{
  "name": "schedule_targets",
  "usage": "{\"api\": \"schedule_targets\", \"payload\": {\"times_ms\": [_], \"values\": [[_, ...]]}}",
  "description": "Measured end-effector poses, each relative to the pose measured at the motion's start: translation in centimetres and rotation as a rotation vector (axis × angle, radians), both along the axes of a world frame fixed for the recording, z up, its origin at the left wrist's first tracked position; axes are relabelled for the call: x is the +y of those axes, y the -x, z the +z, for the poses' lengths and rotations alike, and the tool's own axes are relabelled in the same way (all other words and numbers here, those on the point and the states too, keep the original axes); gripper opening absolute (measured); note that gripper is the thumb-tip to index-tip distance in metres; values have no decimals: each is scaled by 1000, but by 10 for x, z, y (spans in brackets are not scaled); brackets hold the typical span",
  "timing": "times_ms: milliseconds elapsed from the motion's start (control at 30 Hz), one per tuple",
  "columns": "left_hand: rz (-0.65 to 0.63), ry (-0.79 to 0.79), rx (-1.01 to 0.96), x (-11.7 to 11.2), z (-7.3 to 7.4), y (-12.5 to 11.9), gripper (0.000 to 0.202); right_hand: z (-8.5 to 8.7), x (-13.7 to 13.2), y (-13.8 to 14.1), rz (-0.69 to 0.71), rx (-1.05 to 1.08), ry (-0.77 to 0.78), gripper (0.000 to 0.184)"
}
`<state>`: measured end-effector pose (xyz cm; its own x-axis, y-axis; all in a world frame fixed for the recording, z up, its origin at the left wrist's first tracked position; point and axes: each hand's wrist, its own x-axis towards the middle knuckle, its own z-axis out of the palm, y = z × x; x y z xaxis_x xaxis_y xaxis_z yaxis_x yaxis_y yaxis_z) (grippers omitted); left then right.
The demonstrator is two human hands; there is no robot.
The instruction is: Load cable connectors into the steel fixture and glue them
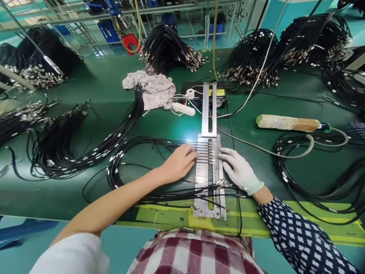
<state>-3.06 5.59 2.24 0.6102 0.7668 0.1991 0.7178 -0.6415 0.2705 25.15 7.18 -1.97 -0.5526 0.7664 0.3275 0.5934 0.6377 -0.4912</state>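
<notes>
A slotted metal fixture [202,178] lies before me, with several black cables [203,153] laid side by side across its upper part, their metal ends over the slot. My bare left hand [182,161] is at its left edge, fingers curled together on a black cable. On the opposite side my right hand [238,169], in a white glove, rests its outstretched fingers against the fixture's right-hand bar. More loose cables [171,197] cross the fixture's lower part, below both hands. The exact fingertip contact of the left hand is partly hidden.
Behind the fixture sit a black control box [196,99], a slotted metal plate [209,110] and a crumpled cloth [156,89]. A wrapped handle [288,123] with a cord lies right. Cable bundles [168,49] line the back; others [57,152] lie left on the green table [171,121].
</notes>
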Motion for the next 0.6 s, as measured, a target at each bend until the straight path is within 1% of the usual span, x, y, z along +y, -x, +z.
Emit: {"api": "schedule_targets", "payload": {"times_ms": [67,133,200,233,267,333,400,433,467,533,600], "values": [[4,153,-14,-23,10,10,18,0,-2,-1,-6,-8,4,28],[13,290,11,-46,13,22,12,0,-3,0,-11,-2,18,28],[57,351,31,-61,11,31,7,0,-3,1,-18,11,28,28],[80,360,19,-65,8,34,3,1,-2,1,-21,15,32,28],[96,360,-15,-66,5,35,5,1,-2,2,-24,19,35,27],[106,336,-135,-62,0,33,12,2,-1,2,-22,23,35,27],[67,277,-246,-51,-4,25,15,3,-1,2,-17,21,33,27],[32,240,-269,-44,-6,21,18,3,-1,2,-15,19,33,27],[-8,199,-265,-37,-7,16,22,4,-1,2,-15,15,35,27],[-84,118,-195,-25,-11,7,29,4,-1,2,-19,3,43,27],[-127,52,-107,-16,-15,2,34,4,-1,2,-22,-4,53,27]]}}
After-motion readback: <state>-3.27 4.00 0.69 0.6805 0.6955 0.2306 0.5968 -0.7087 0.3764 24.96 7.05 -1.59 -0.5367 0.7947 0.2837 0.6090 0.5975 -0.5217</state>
